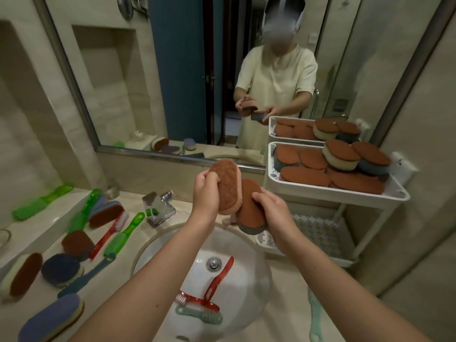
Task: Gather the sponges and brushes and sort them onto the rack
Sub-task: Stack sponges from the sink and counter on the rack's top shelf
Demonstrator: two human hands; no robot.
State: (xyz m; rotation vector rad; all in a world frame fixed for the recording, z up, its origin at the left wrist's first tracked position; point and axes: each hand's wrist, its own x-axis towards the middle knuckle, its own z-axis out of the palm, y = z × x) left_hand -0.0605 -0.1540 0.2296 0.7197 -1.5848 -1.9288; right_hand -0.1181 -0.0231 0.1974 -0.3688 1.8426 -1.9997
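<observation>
My left hand point(206, 193) grips a brown-topped pink sponge point(228, 186) held upright over the sink. Beside it my right hand point(272, 211) holds a brown-topped grey sponge point(250, 208), tilted and touching the first. The white rack point(333, 193) stands at the right, its top tray piled with several brown sponges point(345, 166). More sponges point(61, 267) and brushes point(118, 239) lie scattered on the counter at the left. Two red brushes point(212, 287) and a pale green brush point(199, 315) lie in the sink point(246, 280).
A chrome tap point(159, 206) stands behind the sink. The mirror point(197, 70) above reflects a person and the rack. A lower rack shelf point(318, 240) sits below the top tray. A pale green brush handle point(314, 317) lies on the counter right of the sink. A raised ledge point(37, 218) holds green brushes.
</observation>
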